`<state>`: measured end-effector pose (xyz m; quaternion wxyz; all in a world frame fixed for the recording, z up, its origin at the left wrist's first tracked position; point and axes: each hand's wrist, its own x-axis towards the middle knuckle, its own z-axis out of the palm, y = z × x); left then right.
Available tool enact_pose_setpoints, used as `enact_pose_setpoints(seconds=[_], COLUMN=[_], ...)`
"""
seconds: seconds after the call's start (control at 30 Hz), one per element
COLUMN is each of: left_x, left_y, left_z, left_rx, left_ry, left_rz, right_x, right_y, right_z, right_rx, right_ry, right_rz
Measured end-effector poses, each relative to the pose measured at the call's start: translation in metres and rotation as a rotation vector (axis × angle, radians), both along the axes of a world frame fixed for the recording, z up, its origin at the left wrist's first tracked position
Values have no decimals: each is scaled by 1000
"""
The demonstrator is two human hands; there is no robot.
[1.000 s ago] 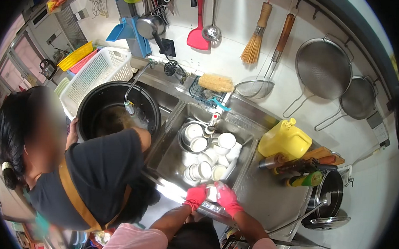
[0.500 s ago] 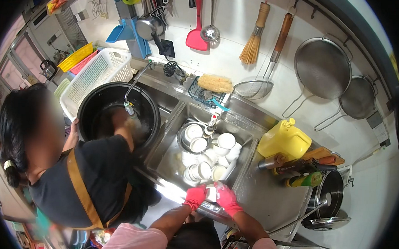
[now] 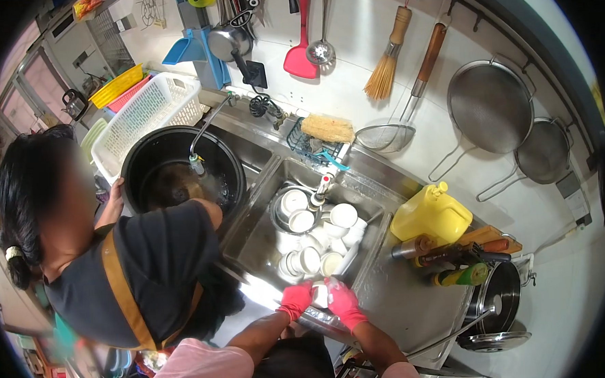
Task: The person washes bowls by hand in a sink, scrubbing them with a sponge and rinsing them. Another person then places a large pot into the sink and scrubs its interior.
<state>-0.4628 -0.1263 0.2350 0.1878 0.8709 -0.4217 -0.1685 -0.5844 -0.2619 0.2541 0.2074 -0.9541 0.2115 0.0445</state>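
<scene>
My left hand [image 3: 296, 298] and my right hand [image 3: 343, 299], both in red rubber gloves, hold a small white cup [image 3: 320, 295] between them at the front edge of the sink [image 3: 250, 241]. Both hands are closed around it, and the gloves cover much of its sides. Some white suds show on the right glove. Beyond my hands, several white cups [image 3: 343, 215] are heaped in the sink. Two of them lie in a round metal bowl [image 3: 276, 213] below the faucet [image 3: 322, 186].
A co-worker [image 3: 129, 273] at my left reaches into a large black tub [image 3: 132, 172] under a running tap. A yellow jug [image 3: 430, 216] and several bottles stand right of the sink. Strainers [image 3: 489, 104] and a brush [image 3: 387, 71] hang on the wall. A white basket [image 3: 108, 141] sits behind the tub.
The co-worker's arm has moved lower within the black tub, toward its near side. My hands and the cup stay nearly in place.
</scene>
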Motion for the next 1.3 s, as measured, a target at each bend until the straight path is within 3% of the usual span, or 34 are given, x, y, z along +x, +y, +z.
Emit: enact_pose_setpoints(seconds=[1.3], left_x=[1], left_y=[0], left_z=[4], left_rx=[-19], left_ry=[8], left_rz=[-9], right_x=[0], right_y=[1], right_z=[-4], right_rx=[-18], right_ry=[8], right_rz=[-13])
